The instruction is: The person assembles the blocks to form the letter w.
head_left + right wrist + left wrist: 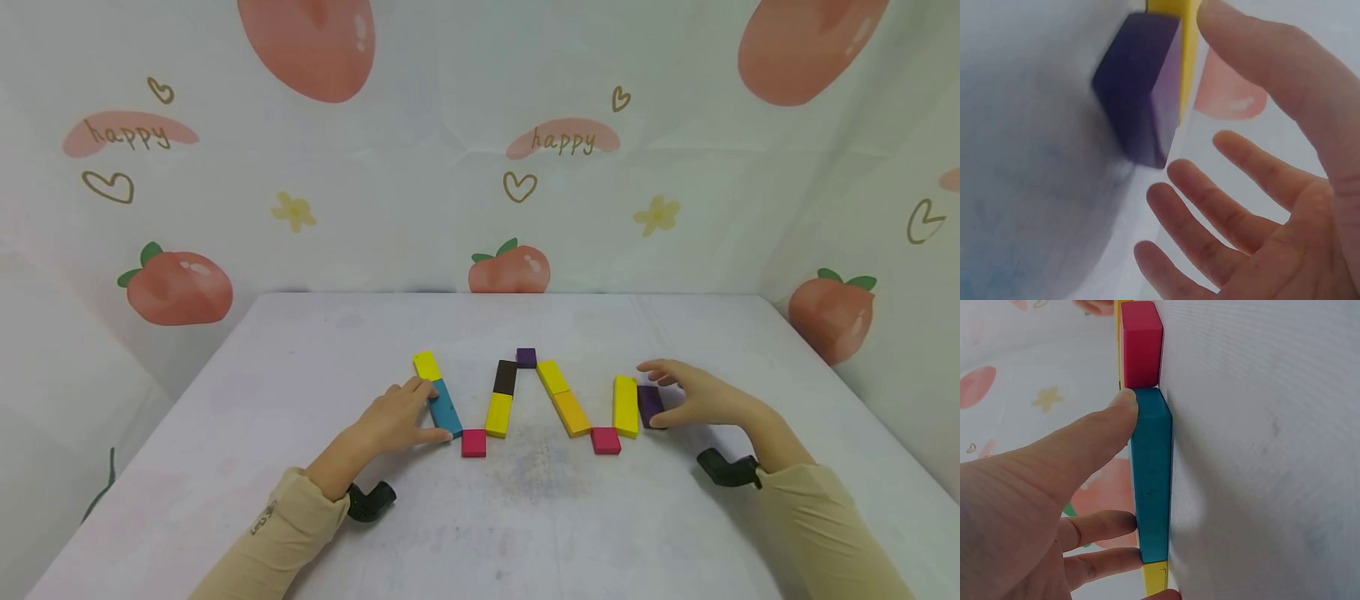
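Note:
In the head view my left hand (396, 417) rests along a blue block (445, 409). Its thumb lies at the end near a red block (473, 443), and its fingertips touch the blue block's far part, beside a yellow block (427, 365). The left wrist view shows the thumb and two fairly straight fingers on the blue block (1152, 481). My right hand (701, 396) hovers, fingers spread, around a dark purple block (650, 407) that stands against a tall yellow block (626, 406). In the right wrist view, nothing sits between its thumb and fingers beside the purple block (1138, 81).
Between the hands, a zigzag row continues with a dark brown block (506, 377), a yellow block (498, 415), a small purple block (527, 357), a yellow block (553, 377), an orange-yellow block (572, 414) and a second red block (606, 441). A white table (540, 533) lies beneath; a printed curtain (420, 167) hangs behind.

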A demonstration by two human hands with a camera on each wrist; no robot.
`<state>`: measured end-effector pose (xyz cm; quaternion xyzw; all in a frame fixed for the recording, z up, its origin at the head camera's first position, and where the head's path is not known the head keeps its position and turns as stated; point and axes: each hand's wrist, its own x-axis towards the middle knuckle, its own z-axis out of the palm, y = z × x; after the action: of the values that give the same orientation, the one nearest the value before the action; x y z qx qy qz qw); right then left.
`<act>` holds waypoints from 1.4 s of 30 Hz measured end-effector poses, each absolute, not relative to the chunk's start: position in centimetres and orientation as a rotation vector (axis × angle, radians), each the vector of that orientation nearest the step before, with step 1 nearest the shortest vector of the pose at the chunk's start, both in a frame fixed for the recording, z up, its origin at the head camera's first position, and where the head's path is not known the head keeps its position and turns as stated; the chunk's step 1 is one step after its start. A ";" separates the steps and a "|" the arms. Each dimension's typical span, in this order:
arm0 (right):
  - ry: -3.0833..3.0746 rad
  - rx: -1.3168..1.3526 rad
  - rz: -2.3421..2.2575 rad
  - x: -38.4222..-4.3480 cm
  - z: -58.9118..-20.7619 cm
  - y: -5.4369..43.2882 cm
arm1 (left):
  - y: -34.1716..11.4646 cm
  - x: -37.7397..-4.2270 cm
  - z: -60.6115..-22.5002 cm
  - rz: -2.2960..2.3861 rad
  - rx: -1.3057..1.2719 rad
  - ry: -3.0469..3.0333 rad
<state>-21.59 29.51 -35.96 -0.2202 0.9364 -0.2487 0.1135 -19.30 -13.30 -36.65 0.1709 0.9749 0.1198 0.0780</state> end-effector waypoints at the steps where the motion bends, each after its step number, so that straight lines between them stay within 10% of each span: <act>1: 2.741 -0.646 -0.732 -21.6 -36.0 29.7 | -13.3 -19.4 -36.7 0.357 0.513 2.919; 42: 2.773 -0.669 -0.746 -21.7 -36.4 30.8 | -13.3 -19.2 -36.6 0.376 0.506 2.908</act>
<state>-21.66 30.83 -36.39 -0.2257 0.9362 -0.2517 0.0963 -19.16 -13.33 -36.64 0.1694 0.9739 0.1260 0.0832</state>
